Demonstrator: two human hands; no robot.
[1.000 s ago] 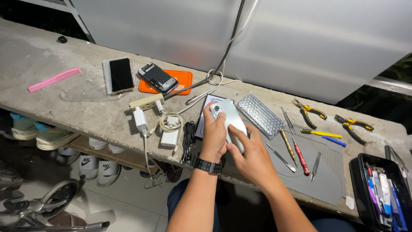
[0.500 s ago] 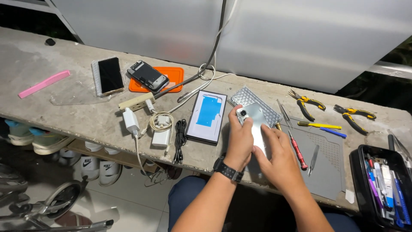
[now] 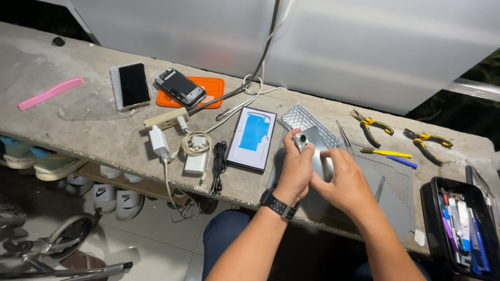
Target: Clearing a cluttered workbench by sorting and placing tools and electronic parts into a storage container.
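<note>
A: Where's the silver-grey phone back cover with the round camera ring (image 3: 311, 147)?

B: Over the grey rubber work mat (image 3: 396, 192), held in both hands. Long axis runs roughly 11 to 5 o'clock, camera end pointing to 11.

A: Grip?

B: Left hand (image 3: 295, 174) curled around its left edge, thumb up by the camera ring. Right hand (image 3: 348, 183) clamps the lower right part, fingers bent over it.

A: Neighbours?

B: At 9 o'clock, just beside the left hand, a flat white-framed phone panel with a blue sheet (image 3: 252, 138). At 12, touching distance, a clear dimpled plastic tray (image 3: 302, 118); contents can't tell. At 2, two yellow-handled pliers (image 3: 371, 127).

A: Containers?

B: Black plastic tool box (image 3: 432, 218) at 4 o'clock, open, packed with upright pens and small tools. At 10, an orange flat tray (image 3: 211, 86) with a dark phone (image 3: 180, 87) lying across it.
</note>
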